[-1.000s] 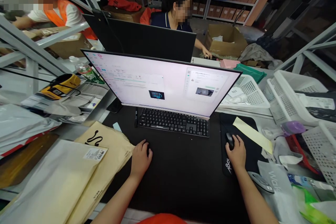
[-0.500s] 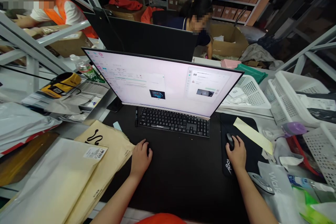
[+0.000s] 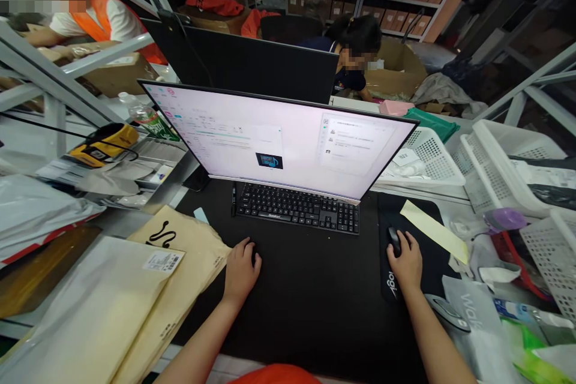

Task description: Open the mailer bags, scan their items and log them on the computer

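Note:
My right hand (image 3: 407, 261) rests over a black computer mouse (image 3: 395, 241), fingers curved around it, on a black mouse pad (image 3: 389, 207) with white lettering. On the black desk mat (image 3: 306, 300) lies my left hand (image 3: 243, 267), palm down, fingers loosely spread and holding nothing. It is beside the corner of a stack of cream-coloured mailing envelopes (image 3: 193, 252). Beyond my hands sits a black keyboard (image 3: 292, 207), touched by neither. Behind the keyboard stands a lit monitor (image 3: 288, 126) with a window at left and a chat window at right.
White perforated baskets (image 3: 495, 174) stand at the right, near a paper strip (image 3: 434, 231) and a second, grey mouse (image 3: 447, 312). A drink bottle (image 3: 150, 117) and a yellow device (image 3: 105, 144) are at the left. Two people work beyond the monitors.
The chat window at the right of the screen shows different content; its picture has gone. The person behind the monitors has leaned lower and to the right. My hands have hardly moved.

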Demonstrator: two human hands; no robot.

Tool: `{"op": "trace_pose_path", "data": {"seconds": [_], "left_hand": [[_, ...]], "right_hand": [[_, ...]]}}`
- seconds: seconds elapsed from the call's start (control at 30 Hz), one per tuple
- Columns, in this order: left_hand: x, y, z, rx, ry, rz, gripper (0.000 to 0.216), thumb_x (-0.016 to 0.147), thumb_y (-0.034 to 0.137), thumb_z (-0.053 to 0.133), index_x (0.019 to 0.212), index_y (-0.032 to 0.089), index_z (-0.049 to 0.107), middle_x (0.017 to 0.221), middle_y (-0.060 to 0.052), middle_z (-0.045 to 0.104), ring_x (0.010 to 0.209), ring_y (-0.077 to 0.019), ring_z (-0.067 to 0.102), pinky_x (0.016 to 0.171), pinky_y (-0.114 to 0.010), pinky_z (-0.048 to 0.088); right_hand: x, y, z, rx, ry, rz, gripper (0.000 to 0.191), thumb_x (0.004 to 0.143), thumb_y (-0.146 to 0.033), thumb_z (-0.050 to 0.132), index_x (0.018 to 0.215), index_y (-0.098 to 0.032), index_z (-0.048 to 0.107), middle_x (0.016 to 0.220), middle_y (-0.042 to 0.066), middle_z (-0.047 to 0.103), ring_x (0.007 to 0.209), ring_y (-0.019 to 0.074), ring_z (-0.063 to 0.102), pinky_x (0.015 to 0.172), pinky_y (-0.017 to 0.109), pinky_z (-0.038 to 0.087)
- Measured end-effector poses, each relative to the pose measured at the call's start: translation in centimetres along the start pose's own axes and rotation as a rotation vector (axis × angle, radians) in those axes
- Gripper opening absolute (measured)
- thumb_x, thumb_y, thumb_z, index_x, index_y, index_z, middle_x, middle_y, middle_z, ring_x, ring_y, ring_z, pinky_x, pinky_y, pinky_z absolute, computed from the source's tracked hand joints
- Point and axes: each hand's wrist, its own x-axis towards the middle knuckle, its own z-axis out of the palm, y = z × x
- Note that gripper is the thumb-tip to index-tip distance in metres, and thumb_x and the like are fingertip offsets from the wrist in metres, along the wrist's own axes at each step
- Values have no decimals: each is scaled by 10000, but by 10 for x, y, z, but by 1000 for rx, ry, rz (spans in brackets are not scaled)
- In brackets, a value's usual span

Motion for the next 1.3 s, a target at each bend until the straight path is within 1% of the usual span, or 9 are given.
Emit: {"op": "trace_pose_path", "data": {"seconds": [0.27, 0.57, 0.7, 0.87, 1.1, 1.3], "left_hand": [[-1, -1, 2, 43, 6, 23, 219, 958, 238, 501, 1116, 148, 622, 1239, -196, 637, 1145, -342, 612, 1012, -507, 499], [-1, -1, 1, 51, 6, 38, 227, 969, 235, 491, 1121, 130, 623, 1236, -198, 634, 1150, -339, 610, 1010, -496, 506], [0, -1, 1, 53, 11, 41, 222, 964, 232, 497, 1114, 131, 625, 1231, -196, 636, 1143, -342, 613, 997, -496, 510], [0, -1, 1, 56, 21, 47, 217, 963, 229, 501, 1116, 135, 624, 1229, -193, 637, 1139, -338, 615, 999, -490, 512], [0, -1, 1, 60, 28, 57, 221, 962, 230, 499, 1112, 128, 625, 1215, -196, 639, 1129, -339, 615, 999, -495, 514], [0, -1, 2, 68, 22, 44, 213, 959, 234, 499, 1112, 146, 619, 1220, -188, 639, 1130, -337, 618, 1004, -500, 513]], "right_hand": [[0, -1, -1, 7, 6, 5, 518, 913, -425, 540, 1345, -151, 621, 1415, 197, 544, 1222, 342, 574, 1005, 528, 516], [-1, 4, 3, 17, 8, 16, 511, 889, -419, 554, 1309, -133, 611, 1402, 205, 559, 1223, 345, 572, 1013, 519, 504], [-2, 5, 4, 25, 8, 26, 506, 885, -419, 556, 1301, -136, 608, 1403, 207, 554, 1236, 350, 564, 1028, 531, 492], [-2, 2, 2, 4, 17, 14, 473, 888, -420, 552, 1258, -137, 635, 1397, 203, 569, 1209, 345, 584, 994, 507, 514], [0, 1, 1, 14, 15, 19, 475, 890, -419, 546, 1259, -135, 638, 1386, 206, 572, 1213, 343, 585, 1004, 510, 513], [0, 1, 1, 18, 6, 22, 477, 888, -414, 549, 1264, -133, 634, 1391, 210, 567, 1224, 349, 576, 1013, 525, 509]]}}
